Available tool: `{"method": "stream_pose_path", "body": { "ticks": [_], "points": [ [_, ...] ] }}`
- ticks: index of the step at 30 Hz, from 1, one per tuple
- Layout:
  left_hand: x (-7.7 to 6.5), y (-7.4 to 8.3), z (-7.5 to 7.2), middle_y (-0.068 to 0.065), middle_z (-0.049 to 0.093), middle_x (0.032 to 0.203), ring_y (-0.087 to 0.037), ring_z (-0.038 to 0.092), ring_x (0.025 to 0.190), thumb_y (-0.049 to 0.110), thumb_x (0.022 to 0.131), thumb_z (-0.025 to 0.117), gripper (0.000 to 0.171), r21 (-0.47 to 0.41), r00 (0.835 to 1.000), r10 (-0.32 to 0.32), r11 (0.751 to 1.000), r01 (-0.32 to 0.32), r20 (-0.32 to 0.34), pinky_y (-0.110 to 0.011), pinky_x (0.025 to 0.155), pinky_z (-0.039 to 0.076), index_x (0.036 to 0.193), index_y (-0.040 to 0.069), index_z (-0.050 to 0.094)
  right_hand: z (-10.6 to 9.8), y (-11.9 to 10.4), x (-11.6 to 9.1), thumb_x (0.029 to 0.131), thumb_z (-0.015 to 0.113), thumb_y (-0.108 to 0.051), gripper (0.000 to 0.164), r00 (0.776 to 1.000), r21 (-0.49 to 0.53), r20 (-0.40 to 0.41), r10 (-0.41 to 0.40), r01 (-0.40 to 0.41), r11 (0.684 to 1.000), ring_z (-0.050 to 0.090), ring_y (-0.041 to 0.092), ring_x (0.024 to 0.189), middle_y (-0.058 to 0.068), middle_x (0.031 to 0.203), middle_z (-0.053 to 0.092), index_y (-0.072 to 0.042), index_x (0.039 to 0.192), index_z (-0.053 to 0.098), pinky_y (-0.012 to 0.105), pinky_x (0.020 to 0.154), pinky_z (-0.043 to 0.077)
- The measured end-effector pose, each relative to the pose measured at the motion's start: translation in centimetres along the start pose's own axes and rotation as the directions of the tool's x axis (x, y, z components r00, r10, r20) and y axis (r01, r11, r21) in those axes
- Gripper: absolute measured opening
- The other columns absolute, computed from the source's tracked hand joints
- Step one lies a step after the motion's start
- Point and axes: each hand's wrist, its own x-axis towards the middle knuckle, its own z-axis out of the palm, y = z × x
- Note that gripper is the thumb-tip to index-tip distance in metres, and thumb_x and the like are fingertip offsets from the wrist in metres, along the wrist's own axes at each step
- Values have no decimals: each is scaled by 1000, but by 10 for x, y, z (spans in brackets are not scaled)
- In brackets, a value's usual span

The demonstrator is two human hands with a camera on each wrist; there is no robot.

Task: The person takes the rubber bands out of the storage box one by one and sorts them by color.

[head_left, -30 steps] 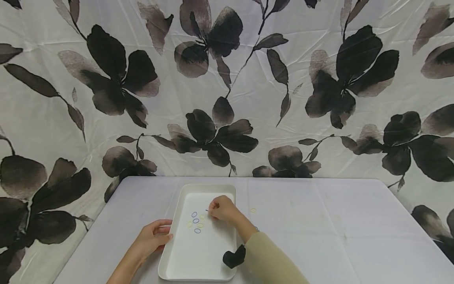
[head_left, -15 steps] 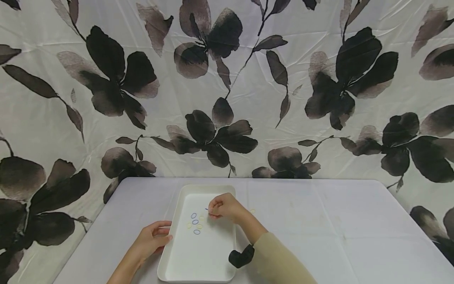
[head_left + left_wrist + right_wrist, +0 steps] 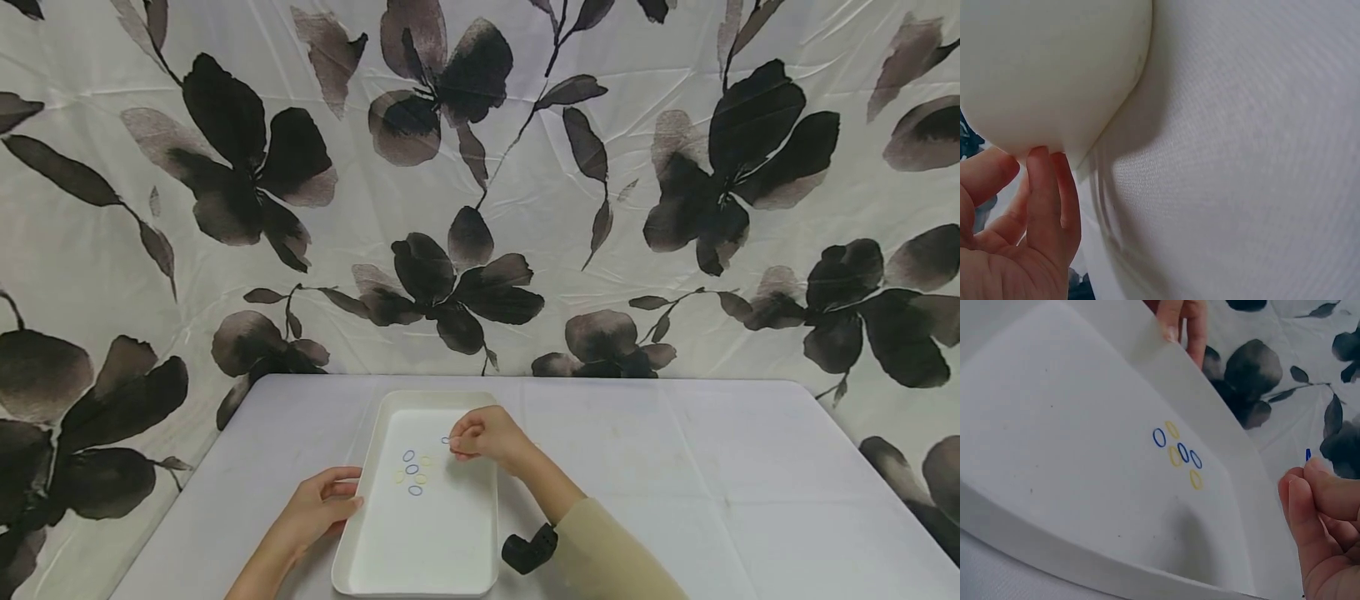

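My right hand pinches a small blue ring between thumb and fingertips, over the far right part of a white rectangular tray. Only a bit of this ring sticks out past the fingertips in the right wrist view. Lying in the tray in a loose cluster are three blue rings and three yellow rings, left of that hand. At the tray's left side, my left hand holds the rim; in the left wrist view its thumb and fingers meet the tray's edge.
A white cloth covers the table under the tray. Behind the table hangs a pale curtain with dark flowers. A black wrist device sits on the right forearm, close to the tray's right edge.
My right hand has shifted slightly right with the blue ring, whose loop now shows more in the head view. The left hand and the rings in the tray stay put.
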Motion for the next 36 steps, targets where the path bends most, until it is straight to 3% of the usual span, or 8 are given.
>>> {"method": "stream_pose_path", "body": {
  "ticks": [5,10,16,24,36],
  "points": [
    [0,0,0,-18,60,104,-25,63,84,-6,81,63,47,-1,1000,-1,1000,1,-4,-37,67,53,125,-7,49,-4,-2,-5,79,67,9,11,1000,34,9,-16,16,999,61,12,62,3,62,60,12,88,62,31,64,55],
    [0,-1,0,-17,61,104,-24,63,83,-5,81,63,47,2,1000,-2,1000,2,-9,-37,66,53,125,-7,49,-8,-6,-11,79,67,7,15,1000,61,8,-3,2,998,67,22,71,11,73,67,12,93,64,34,69,55],
    [0,0,0,-16,61,103,-22,62,81,-4,82,63,46,20,1000,-11,1000,11,-13,-36,66,52,125,-6,49,-18,-7,-18,80,67,6,18,1000,96,4,23,-24,995,68,21,74,14,81,70,13,96,65,40,76,53],
    [0,2,0,-17,60,103,-22,62,80,-5,81,64,47,18,1000,-9,1000,9,-18,-36,65,52,126,-6,49,-30,-6,-24,81,66,6,18,999,121,5,52,-52,991,68,25,79,13,83,70,14,98,64,33,73,54],
    [2,-1,0,-18,60,105,-23,63,82,-4,82,64,47,16,1000,2,1000,-2,0,-37,66,53,126,-8,48,-50,0,-35,83,63,6,18,997,101,-24,70,-67,993,67,20,78,16,88,69,15,99,63,35,74,54]
  ]
}}
